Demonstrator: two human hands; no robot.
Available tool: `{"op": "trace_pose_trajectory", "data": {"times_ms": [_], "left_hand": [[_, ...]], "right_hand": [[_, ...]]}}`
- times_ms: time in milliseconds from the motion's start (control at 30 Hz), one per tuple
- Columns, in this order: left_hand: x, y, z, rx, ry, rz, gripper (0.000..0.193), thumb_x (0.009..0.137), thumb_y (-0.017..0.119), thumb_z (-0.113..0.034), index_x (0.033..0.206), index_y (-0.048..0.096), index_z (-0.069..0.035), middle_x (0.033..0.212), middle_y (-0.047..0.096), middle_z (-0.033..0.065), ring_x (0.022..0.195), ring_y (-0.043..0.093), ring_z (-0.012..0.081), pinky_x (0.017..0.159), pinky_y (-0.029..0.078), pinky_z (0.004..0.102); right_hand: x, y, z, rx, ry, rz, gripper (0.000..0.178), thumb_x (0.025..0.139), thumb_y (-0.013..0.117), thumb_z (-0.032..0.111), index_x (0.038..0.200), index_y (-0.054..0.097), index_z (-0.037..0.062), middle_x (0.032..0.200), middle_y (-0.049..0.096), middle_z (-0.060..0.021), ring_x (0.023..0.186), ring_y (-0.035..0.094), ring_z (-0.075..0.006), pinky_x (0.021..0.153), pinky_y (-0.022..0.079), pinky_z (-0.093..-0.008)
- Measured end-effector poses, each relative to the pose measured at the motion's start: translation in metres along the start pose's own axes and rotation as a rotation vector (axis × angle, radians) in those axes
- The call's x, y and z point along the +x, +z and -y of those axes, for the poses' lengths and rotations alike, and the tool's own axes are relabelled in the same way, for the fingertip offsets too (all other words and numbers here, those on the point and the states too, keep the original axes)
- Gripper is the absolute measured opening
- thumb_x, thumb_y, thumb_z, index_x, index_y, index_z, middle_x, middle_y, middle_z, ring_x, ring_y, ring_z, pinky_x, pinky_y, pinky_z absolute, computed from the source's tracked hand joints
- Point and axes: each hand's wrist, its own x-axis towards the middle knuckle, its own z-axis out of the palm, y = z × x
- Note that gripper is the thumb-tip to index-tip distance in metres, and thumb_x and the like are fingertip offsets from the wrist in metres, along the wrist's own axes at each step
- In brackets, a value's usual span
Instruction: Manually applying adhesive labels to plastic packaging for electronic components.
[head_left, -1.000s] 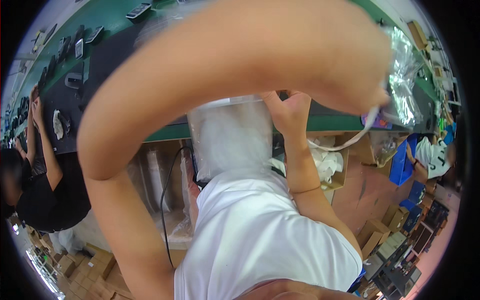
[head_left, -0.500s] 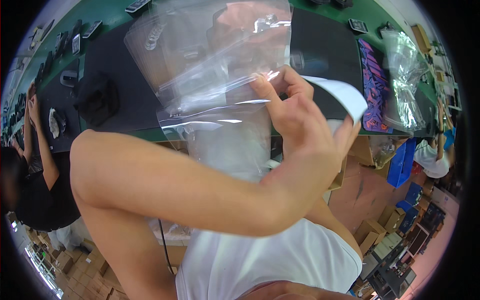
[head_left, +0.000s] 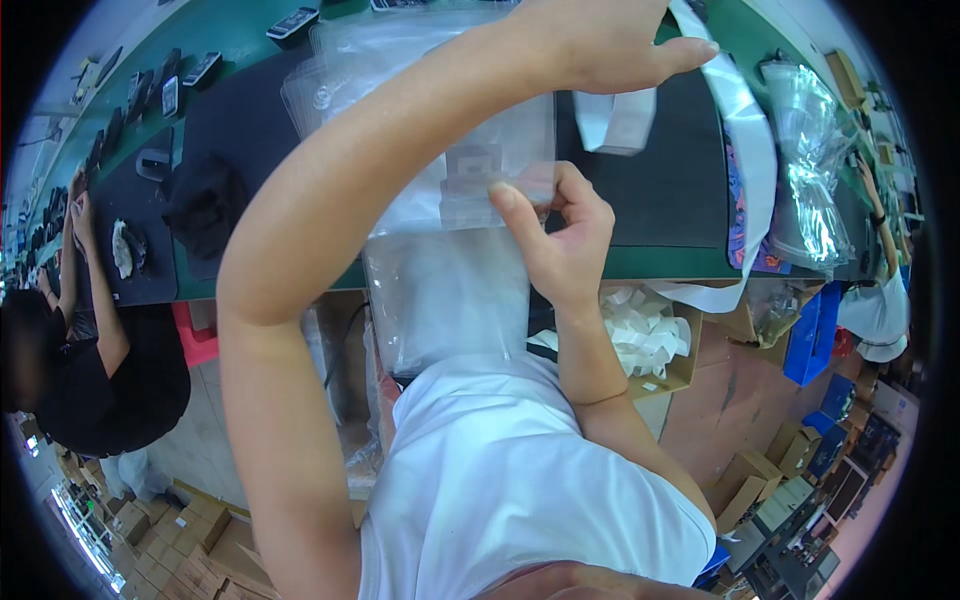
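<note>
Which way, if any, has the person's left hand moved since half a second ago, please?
Yes, the left hand has moved farther out, from around the near edge of the black mat toward its far side.

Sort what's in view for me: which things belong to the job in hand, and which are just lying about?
Likely in the job:
clear bags, pinched by the right hand
white strip, beside the left hand; grip unclear

Seemingly lying about:
black cloth
handheld device
blue bin
</note>
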Motion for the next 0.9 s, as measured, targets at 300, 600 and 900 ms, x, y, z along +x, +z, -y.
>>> {"op": "trace_pose_trajectory", "data": {"times_ms": [300, 600, 900], "left_hand": [[0.007, -0.025, 0.003, -0.286, -0.292, 0.06, 0.037, 0.098, 0.061, -0.033, 0.089, 0.073, 0.001, 0.073, 0.068, 0.0182, 0.063, 0.064, 0.0258, 0.062, 0.048, 0.0345], [-0.005, -0.03, 0.01, -0.572, -0.152, 0.255, 0.024, 0.09, 0.072, -0.02, 0.097, 0.073, 0.003, 0.087, 0.074, 0.0145, 0.079, 0.069, 0.0168, 0.072, 0.053, 0.0274], [-0.006, -0.029, 0.009, -0.426, -0.195, 0.468, 0.022, 0.088, 0.076, -0.013, 0.103, 0.073, 0.002, 0.089, 0.074, 0.0064, 0.08, 0.066, 0.0078, 0.074, 0.052, 0.0243]], "right_hand": [[-0.015, -0.041, 0.02, 0.083, -0.134, -0.032, 0.039, 0.086, 0.066, 0.001, 0.123, 0.059, -0.0048, 0.111, 0.072, -0.0166, 0.101, 0.068, -0.0201, 0.086, 0.051, -0.0309], [0.019, -0.082, 0.037, 0.19, -0.239, -0.205, 0.02, 0.092, 0.063, 0.0, 0.111, 0.061, -0.0059, 0.093, 0.07, -0.013, 0.086, 0.067, -0.0164, 0.082, 0.053, -0.029], [0.064, -0.084, 0.017, 0.106, -0.248, -0.367, 0.028, 0.085, 0.079, 0.009, 0.109, 0.066, 0.0019, 0.095, 0.069, -0.0034, 0.087, 0.064, -0.0087, 0.073, 0.045, -0.0222]]}}
